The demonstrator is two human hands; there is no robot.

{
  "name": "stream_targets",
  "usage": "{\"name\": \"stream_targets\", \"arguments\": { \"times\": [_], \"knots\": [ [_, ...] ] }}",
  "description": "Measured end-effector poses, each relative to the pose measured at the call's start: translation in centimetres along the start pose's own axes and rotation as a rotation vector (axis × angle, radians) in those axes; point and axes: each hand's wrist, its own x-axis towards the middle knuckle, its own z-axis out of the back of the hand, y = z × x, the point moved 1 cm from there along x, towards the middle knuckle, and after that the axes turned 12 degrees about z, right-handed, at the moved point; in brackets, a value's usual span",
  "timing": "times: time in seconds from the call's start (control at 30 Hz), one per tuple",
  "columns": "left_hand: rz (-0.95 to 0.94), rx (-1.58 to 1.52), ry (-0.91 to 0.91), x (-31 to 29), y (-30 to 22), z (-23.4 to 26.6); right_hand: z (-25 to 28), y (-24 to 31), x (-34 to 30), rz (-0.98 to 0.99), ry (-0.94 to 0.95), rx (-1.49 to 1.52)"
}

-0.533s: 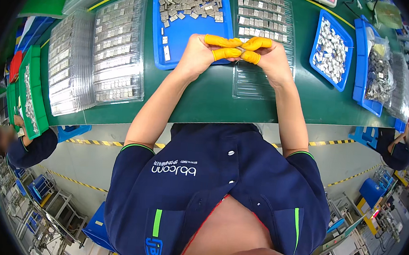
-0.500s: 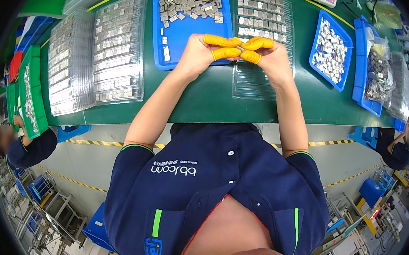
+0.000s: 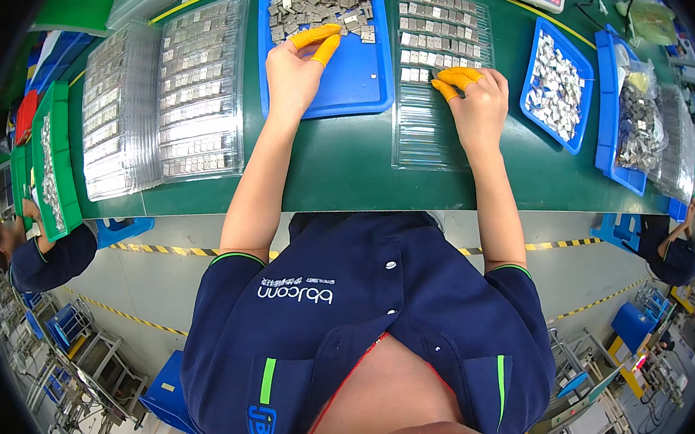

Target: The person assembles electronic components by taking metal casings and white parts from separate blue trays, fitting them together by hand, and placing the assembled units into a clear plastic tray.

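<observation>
Yellow covers sheathe the thumb and forefinger of both my hands. Over the blue tray (image 3: pixel 349 76), my left hand (image 3: pixel 291 76) has these two fingertips close together at the near edge of a pile of small flat grey metal parts (image 3: pixel 322 9); whatever lies between them is too small to make out. My right hand (image 3: pixel 482 105) pinches a small metal part at the end of a short row in the clear plastic tray (image 3: pixel 429 142). Several fuller rows of such parts lie beyond it. The fingers partly cover the pinched part.
Left stand stacked clear trays (image 3: pixel 121 112) and another filled clear tray (image 3: pixel 202 86). A tilted blue bin (image 3: pixel 562 87) of small white-and-silver parts is at right, beside a blue box (image 3: pixel 610 147) with bagged parts. A green bin (image 3: pixel 57 160) is far left, near another person (image 3: pixel 59 253).
My hands were together around a small part between the two trays. They have parted: the left went left and away to the pile, the right moved right to the clear tray's nearest row.
</observation>
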Motion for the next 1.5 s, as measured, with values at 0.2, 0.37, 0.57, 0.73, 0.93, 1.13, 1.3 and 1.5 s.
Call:
{"name": "stream_targets", "arguments": {
  "times": [0.2,0.37,0.57,0.73,0.93,1.13,1.3,1.5],
  "knots": [
    [-0.068,0.374,-0.135,0.3,-1.1,0.3,-0.3,-0.6,-0.5,0.038,0.008,0.101],
    [-0.216,0.732,-0.185,1.3,-1.5,-1.1,1.3,-3.2,-0.8,-0.277,-0.103,0.271],
    [-0.367,0.888,-0.233,2.7,-1.6,-2.2,3.1,-9.1,-3.2,-0.525,-0.056,-0.156],
    [-0.474,0.902,-0.241,2.7,-1.6,-2.7,3.2,-12.7,-5.8,-0.637,0.124,-0.287],
    [-0.256,0.672,-0.105,1.8,-2.9,-1.9,3.3,-13.4,-5.4,-0.730,0.095,-0.288],
    [-0.004,0.025,0.123,0.1,-1.9,-1.2,4.7,-14.0,-4.9,-0.756,-0.242,-0.094],
    [0.046,-0.110,0.130,-0.8,-1.4,-1.4,5.7,-13.3,-4.0,-0.759,-0.183,-0.172],
    [0.133,-0.263,0.203,-1.5,-1.6,-1.8,5.4,-13.9,-4.3,-0.494,-0.265,-0.448]
  ]
}}
